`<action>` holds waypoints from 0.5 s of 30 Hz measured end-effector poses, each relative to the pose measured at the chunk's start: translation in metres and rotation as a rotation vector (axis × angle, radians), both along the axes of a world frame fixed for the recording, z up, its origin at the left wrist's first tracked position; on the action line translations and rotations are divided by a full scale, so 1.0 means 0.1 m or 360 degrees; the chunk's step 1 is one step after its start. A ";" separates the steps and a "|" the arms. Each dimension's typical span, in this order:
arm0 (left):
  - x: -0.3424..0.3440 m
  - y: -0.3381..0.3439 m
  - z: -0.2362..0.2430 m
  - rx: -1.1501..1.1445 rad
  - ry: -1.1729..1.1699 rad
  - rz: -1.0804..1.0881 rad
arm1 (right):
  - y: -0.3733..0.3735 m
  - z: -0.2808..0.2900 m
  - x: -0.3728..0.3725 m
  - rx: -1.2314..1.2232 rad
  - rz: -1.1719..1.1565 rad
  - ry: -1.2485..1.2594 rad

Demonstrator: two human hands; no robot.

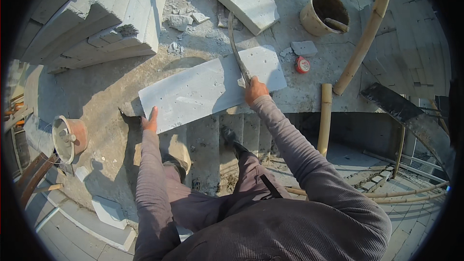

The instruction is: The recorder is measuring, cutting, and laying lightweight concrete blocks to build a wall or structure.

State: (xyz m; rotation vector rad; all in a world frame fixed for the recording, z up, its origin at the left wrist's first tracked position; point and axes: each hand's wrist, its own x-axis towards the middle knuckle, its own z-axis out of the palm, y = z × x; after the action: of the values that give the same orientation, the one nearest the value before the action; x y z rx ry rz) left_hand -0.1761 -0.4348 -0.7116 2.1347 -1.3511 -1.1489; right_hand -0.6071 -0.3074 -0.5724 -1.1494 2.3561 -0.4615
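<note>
A long pale aerated concrete block [193,92] lies slanted across the top edge of the concrete steps [198,159] beneath me. My left hand [151,121] grips its lower left end, thumb against the face and the other fingers mostly hidden. My right hand [257,89] is closed on the handle of a long, narrow metal tool [235,48], which reaches forward across the block's right part, its far end by a thick block [241,0]. A red tape measure [302,65] and a small block piece [303,48] lie to the right of the long block.
Stacked blocks [106,14] stand left, others [406,43] right. Rubble [180,21] lies ahead. Buckets sit right [314,19] and left [77,135]. Bamboo poles [325,121] and a dark board [401,116] edge the drop at right. My booted feet [229,135] are on the steps.
</note>
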 end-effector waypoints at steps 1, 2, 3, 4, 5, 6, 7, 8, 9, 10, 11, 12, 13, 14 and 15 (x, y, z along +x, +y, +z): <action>0.00 0.00 0.01 0.0052 0.0015 -0.0004 | -0.06 -0.01 0.00 0.0301 -0.0012 -0.0046; -0.01 -0.02 0.00 -0.0036 0.0069 -0.0035 | -0.09 -0.02 0.00 0.0347 -0.0035 -0.0056; -0.01 -0.04 -0.01 -0.0043 0.0063 -0.0034 | -0.13 -0.01 -0.04 0.0270 -0.0021 -0.0025; 0.02 -0.02 -0.03 0.0043 -0.0007 -0.0033 | -0.10 0.01 -0.07 0.0243 0.0009 -0.0067; 0.05 -0.01 -0.05 -0.0022 0.0041 -0.0064 | -0.10 0.04 -0.15 0.0216 0.0027 -0.0097; 0.06 -0.04 -0.07 -0.0008 0.0076 -0.0083 | -0.08 0.07 -0.25 0.0201 -0.0056 -0.0089; 0.08 -0.05 -0.09 0.0072 0.0085 -0.0088 | -0.06 0.12 -0.39 0.0202 -0.0058 -0.0044; 0.10 -0.08 -0.09 -0.0005 0.0115 -0.0102 | -0.11 0.14 -0.53 0.0224 -0.0127 0.0065; 0.11 -0.13 -0.07 0.0083 0.0063 -0.0092 | -0.19 0.15 -0.69 0.0215 -0.0282 0.0103; 0.11 -0.16 -0.03 0.0254 -0.0018 -0.0065 | -0.28 0.12 -0.83 0.0062 -0.0465 0.0228; 0.10 -0.21 0.02 0.0166 -0.0005 -0.0078 | -0.40 0.10 -1.02 0.0063 -0.0483 0.0322; 0.07 -0.27 0.10 0.0070 -0.0131 -0.0048 | -0.53 0.05 -1.18 -0.0010 -0.0545 0.0380; 0.01 -0.33 0.18 -0.0029 -0.0254 -0.0017 | -0.64 -0.01 -1.32 -0.0104 -0.0490 0.0540; -0.08 -0.42 0.25 -0.0048 -0.0259 -0.0014 | -0.75 -0.08 -1.43 -0.0078 -0.0526 0.0353; -0.16 -0.50 0.32 0.0094 -0.0419 0.0006 | -0.83 -0.17 -1.50 -0.0010 -0.0615 0.0191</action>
State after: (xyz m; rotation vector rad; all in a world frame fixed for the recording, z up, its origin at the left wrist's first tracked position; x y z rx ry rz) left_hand -0.1925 -0.4846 -0.6799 2.3972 -1.4366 -0.9421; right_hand -0.7568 -0.3903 -0.5891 -0.7379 2.6935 -0.5416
